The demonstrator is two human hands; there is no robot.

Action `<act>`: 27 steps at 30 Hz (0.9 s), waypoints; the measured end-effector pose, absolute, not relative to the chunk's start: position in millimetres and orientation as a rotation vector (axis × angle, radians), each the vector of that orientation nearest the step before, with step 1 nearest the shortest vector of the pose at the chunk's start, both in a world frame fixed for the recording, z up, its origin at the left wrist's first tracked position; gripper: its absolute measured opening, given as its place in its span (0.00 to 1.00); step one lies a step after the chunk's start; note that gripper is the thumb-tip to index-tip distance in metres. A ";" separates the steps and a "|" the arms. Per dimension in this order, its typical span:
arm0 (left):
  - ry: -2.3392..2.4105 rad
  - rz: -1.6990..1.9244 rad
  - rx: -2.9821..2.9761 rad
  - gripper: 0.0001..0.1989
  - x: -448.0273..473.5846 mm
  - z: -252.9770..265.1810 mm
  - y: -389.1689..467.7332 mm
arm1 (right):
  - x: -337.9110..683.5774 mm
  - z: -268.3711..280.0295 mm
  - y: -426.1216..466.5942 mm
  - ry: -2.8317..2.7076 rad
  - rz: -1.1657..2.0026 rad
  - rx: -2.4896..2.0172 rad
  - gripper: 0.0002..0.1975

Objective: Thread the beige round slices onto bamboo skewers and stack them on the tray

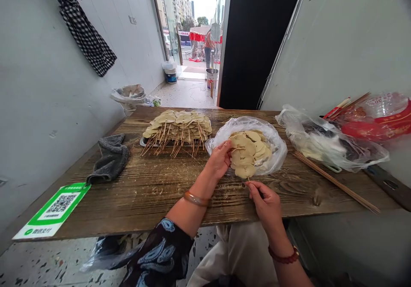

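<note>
Thin, round beige slices are threaded on a wooden skewer (pixel 245 170) held up over the table. My left hand (pixel 221 160) pinches the upper slices from the left side. Below, the fingertips of my right hand (pixel 265 199) are closed on the bare lower end of the stick. Just behind the held skewer, a clear plastic bag (pixel 278 150) lies spread with loose slices (pixel 261 143) of the same kind in it. Left of the bag, many filled skewers (pixel 180 126) are piled on a metal tray (pixel 143 141), their sticks pointing toward me.
On the right lie a bundle of bare sticks (pixel 337 182), a plastic bag (pixel 324 143) and a red package (pixel 379 124). A dark blade-like tool (pixel 390 184) rests at the right edge. A grey cloth (pixel 111 158) and a QR-code card (pixel 53 210) are on the left.
</note>
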State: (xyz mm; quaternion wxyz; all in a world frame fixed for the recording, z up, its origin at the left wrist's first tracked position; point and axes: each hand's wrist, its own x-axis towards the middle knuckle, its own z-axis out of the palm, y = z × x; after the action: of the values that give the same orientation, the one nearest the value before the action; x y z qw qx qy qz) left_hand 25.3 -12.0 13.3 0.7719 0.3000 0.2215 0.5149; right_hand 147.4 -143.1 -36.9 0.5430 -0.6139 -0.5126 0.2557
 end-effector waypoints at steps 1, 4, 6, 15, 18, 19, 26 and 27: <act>0.477 1.127 0.656 0.17 24.1 13.9 -10.9 | 147.6 -36.5 -143.4 -1.230 0.614 -1.457 0.15; 0.470 1.138 0.669 0.16 21.5 14.7 -9.0 | 148.6 -37.1 -143.7 -1.275 0.614 -1.458 0.15; 0.495 1.142 0.677 0.16 20.5 14.3 -8.4 | 149.0 -37.9 -143.7 -1.299 0.606 -1.461 0.15; 0.585 1.220 0.701 0.18 22.2 12.6 -9.9 | 147.6 -38.1 -143.9 -1.266 0.638 -1.471 0.15; 0.600 1.216 0.709 0.18 23.3 12.6 -11.3 | 147.5 -38.4 -143.7 -1.258 0.638 -1.465 0.15; 0.606 1.211 0.713 0.18 23.7 12.2 -11.6 | 147.6 -38.6 -143.7 -1.256 0.638 -1.465 0.15; 0.589 1.161 0.730 0.17 25.9 6.5 -10.5 | 150.1 -41.4 -143.2 -1.233 0.672 -1.476 0.15; 0.566 1.147 0.716 0.17 26.1 6.5 -10.5 | 150.7 -42.2 -143.1 -1.224 0.683 -1.469 0.15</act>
State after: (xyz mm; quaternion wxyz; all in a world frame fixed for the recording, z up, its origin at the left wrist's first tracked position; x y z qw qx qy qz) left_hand 26.1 -10.5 6.5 0.7431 0.3268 0.2583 0.5237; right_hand 150.7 -143.1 -42.2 0.5273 -0.6148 -0.5122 0.2857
